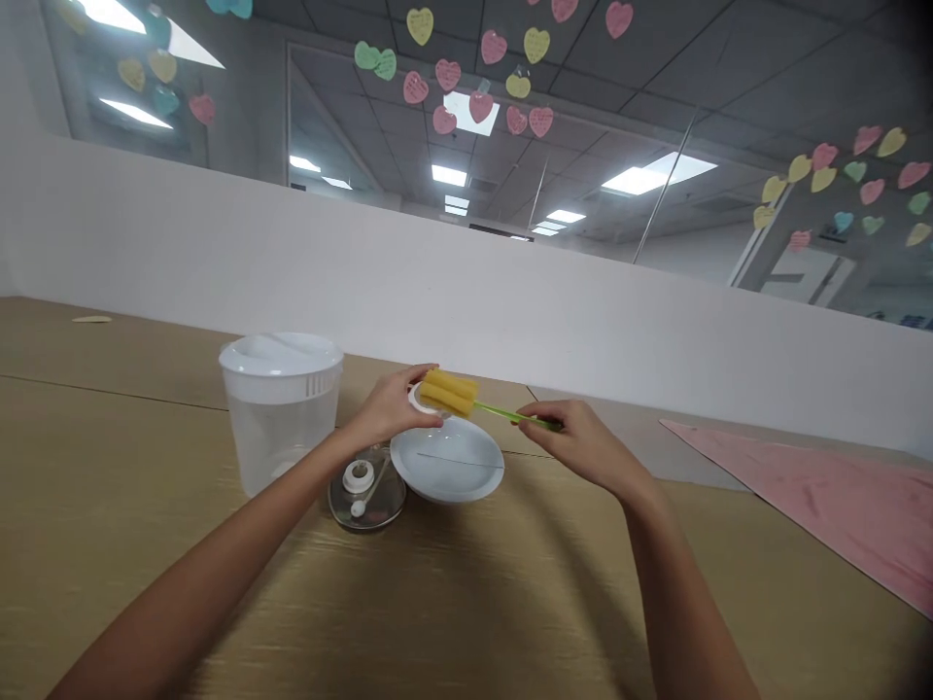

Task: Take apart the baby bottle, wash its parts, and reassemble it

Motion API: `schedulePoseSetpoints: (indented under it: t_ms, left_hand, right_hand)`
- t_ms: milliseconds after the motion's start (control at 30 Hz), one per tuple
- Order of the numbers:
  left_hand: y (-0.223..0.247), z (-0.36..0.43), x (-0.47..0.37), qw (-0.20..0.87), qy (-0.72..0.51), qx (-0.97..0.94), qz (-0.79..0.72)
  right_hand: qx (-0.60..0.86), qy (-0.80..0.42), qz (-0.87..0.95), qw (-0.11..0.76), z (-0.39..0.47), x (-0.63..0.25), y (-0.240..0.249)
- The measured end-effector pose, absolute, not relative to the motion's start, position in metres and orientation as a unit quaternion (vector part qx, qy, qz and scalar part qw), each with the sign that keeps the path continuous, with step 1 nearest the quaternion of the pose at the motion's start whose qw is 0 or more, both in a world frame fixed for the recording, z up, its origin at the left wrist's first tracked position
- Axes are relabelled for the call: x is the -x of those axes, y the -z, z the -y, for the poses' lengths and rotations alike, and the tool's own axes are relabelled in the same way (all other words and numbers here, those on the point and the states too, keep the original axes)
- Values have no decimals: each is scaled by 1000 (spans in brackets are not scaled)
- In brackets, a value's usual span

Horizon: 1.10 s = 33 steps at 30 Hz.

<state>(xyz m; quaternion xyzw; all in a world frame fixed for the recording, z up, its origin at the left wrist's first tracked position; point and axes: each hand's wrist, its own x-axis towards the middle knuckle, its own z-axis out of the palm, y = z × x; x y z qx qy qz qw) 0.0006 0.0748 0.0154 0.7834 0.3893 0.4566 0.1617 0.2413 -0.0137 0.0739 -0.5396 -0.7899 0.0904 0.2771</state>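
My right hand grips the green handle of a sponge brush whose yellow foam head points left. My left hand holds a small white ring-shaped part against that foam head. Both hands hover just above a white bowl on the wooden table. The brush head touches or enters the ring; I cannot tell which.
A clear plastic pitcher with a white lid stands left of the bowl. A round glass lid with a white knob lies in front of it. A pink sheet covers the table at the right. A white wall runs behind.
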Motion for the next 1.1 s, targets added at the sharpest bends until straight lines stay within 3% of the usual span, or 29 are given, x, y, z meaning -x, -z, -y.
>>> schedulePoseSetpoints:
  t_ms: [167, 400, 767, 1100]
  left_hand:
    - [-13, -70, -1, 12, -375, -838, -397]
    - [-5, -55, -18, -152, -260, -891, -339]
    - [4, -53, -27, -137, -261, -906, -302]
    - [10, -63, -22, -106, -247, -913, -306]
  right_hand:
    - [571, -109, 792, 188, 11, -240, -70]
    - [571, -36, 808, 144, 8, -228, -57]
    - [532, -13, 830, 165, -5, -216, -40]
    - [485, -136, 858, 101, -9, -247, -60]
